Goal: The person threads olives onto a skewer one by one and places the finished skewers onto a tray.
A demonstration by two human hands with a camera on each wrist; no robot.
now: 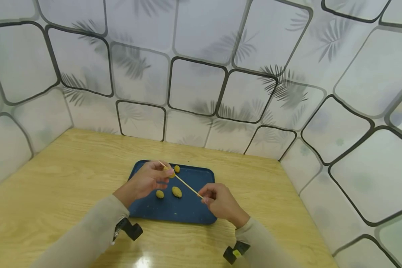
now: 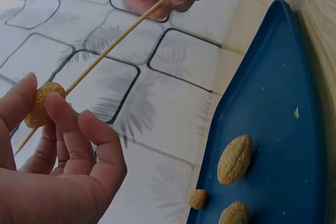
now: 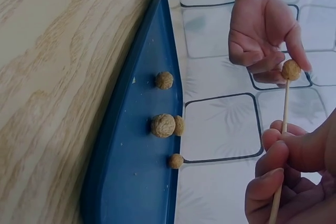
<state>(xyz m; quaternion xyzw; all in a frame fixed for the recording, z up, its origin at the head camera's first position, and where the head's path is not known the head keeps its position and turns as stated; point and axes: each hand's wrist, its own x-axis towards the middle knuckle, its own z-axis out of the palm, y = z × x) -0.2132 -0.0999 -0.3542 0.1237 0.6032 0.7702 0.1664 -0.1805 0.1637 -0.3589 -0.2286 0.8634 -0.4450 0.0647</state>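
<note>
A thin wooden skewer (image 1: pixel 187 185) slants between both hands above the blue tray (image 1: pixel 194 214). My left hand (image 1: pixel 147 180) pinches a wrinkled golden-brown ball (image 2: pixel 41 106) between thumb and fingertips. The skewer runs through this ball, and its tip sticks out on the far side in the left wrist view. My right hand (image 1: pixel 222 201) grips the skewer toward its other end, thumb against curled fingers (image 3: pixel 275 156). Below the hands, several similar pieces lie on the tray, among them a larger oval one (image 1: pixel 176 192) and a smaller one (image 1: pixel 159 194).
The tray stands on a light wood-grain table (image 1: pixel 70 175). Another small piece (image 1: pixel 176 168) lies near the tray's far edge. Patterned walls (image 1: pixel 197 85) enclose the table at the back and sides. Small crumbs dot the tray.
</note>
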